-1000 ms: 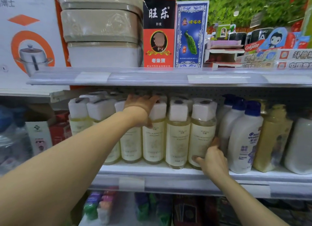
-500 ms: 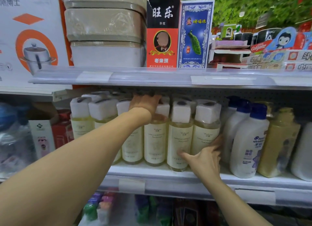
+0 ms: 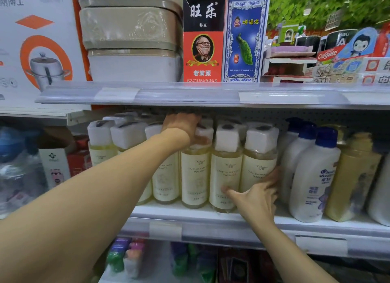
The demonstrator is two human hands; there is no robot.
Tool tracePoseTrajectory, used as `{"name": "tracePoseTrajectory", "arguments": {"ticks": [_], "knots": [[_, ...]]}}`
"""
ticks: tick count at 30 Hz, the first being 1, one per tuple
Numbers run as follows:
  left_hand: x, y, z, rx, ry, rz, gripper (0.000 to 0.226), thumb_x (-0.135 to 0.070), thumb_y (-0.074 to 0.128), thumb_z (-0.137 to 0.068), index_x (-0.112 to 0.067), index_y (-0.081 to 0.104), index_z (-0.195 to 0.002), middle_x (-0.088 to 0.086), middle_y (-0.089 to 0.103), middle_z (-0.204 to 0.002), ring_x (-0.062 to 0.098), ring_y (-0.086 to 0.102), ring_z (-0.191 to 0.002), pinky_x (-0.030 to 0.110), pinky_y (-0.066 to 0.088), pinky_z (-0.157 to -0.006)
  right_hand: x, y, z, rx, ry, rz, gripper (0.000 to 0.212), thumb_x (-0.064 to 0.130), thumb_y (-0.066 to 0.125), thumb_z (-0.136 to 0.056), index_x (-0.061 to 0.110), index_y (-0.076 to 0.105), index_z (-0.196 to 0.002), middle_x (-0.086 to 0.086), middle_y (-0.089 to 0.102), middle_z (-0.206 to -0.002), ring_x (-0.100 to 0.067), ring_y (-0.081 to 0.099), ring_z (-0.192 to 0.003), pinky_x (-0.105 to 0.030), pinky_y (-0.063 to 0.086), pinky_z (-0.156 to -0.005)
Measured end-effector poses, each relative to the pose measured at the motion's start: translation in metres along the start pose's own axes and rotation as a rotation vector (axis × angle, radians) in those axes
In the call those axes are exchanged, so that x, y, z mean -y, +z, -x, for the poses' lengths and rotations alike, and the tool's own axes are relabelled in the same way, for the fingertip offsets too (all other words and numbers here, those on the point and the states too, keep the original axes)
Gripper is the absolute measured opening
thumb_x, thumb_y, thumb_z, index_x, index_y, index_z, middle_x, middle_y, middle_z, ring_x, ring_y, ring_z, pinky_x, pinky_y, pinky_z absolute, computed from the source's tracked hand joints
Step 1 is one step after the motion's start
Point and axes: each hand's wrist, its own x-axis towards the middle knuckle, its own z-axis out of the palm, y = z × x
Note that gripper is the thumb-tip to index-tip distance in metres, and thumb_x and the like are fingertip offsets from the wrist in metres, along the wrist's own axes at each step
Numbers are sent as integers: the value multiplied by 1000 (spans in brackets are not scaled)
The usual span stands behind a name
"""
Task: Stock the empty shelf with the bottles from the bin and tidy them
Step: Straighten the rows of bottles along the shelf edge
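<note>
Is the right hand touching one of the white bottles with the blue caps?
No. The right hand wraps the lower part of a pale yellow bottle, left of the blue-capped white bottle.

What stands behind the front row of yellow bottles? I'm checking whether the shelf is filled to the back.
More white caps of the same kind show behind the front row. Their bodies and the shelf's back stay hidden.
</note>
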Motion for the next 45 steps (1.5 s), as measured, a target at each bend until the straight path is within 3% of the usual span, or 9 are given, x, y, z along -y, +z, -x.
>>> {"name": "tracePoseTrajectory", "arguments": {"ticks": [4, 12, 23, 26, 30, 33, 37, 41, 45], "knots": [[1, -2, 1, 5, -10, -8, 55, -61, 64, -78, -24, 58, -118, 4, 63, -115, 28, 57, -104, 30, 42, -78, -3, 0, -2, 1, -10, -18, 146, 68, 81, -46, 3, 1, -149, -24, 26, -145, -40, 30, -132, -52, 34, -105], [0, 2, 13, -16, -32, -75, 64, -66, 60, -76, -29, 47, -126, 4, 58, -125, 26, 50, -118, 33, 31, -99, -1, -3, -1, 10, -23, -15, 146, 64, 83, -49, 4, -4, -149, -26, 25, -146, -41, 30, -133, -51, 33, -106], [3, 5, 17, -17, -7, -44, 65, -62, 60, -80, -25, 42, -130, 6, 56, -127, 29, 49, -119, 34, 33, -98, -1, -7, 3, 21, -33, 65, 146, 66, 80, -52, 2, -9, -148, -28, 29, -141, -41, 35, -129, -46, 39, -101], [7, 6, 18, -39, 27, -49, 68, -64, 60, -79, -25, 40, -131, 6, 57, -124, 28, 51, -116, 34, 33, -97, -6, -8, 1, 63, -37, 76, 141, 72, 77, -51, 2, 4, -149, -27, 34, -139, -40, 39, -125, -47, 44, -99], [17, 9, 24, -32, 83, 20, 76, -61, 68, -72, -28, 37, -134, 2, 52, -132, 26, 44, -123, 37, 26, -104, -5, -15, 4, 61, -58, 50, 133, 59, 80, -61, 3, -2, -148, -29, 29, -141, -43, 36, -128, -49, 38, -104], [29, 8, 32, -10, 94, 53, 85, -59, 74, -66, -29, 36, -136, 2, 49, -135, 26, 41, -125, 38, 24, -105, 2, -22, 16, -59, -159, 94, 113, 46, 79, -71, 0, 7, -145, -28, 18, -143, -43, 27, -131, -48, 28, -111], [54, 0, 43, -22, 64, 17, 88, -55, 75, -69, -28, 30, -140, 4, 42, -143, 26, 38, -132, 43, 20, -112, 19, -25, 38, -224, -341, 73, 95, 36, 79, -72, 5, 19, -139, -17, 17, -138, -33, 26, -123, -41, 31, -105], [85, -6, 51, 5, 19, -40, 91, -53, 74, -71, -28, 26, -144, 6, 39, -146, 27, 33, -136, 46, 14, -115, 41, -6, 57, -139, -429, 32, 90, 32, 77, -74, 12, 19, -140, -4, 15, -130, -26, 29, -122, -38, 38, -103], [119, -10, 54, 36, 17, -24, 88, -54, 71, -74, -30, 26, -145, 5, 35, -149, 29, 30, -138, 49, 17, -116, 69, 21, 80, -56, -453, 39, 85, 32, 76, -76, 16, 19, -137, -4, 16, -129, -22, 29, -122, -32, 37, -102]]}}
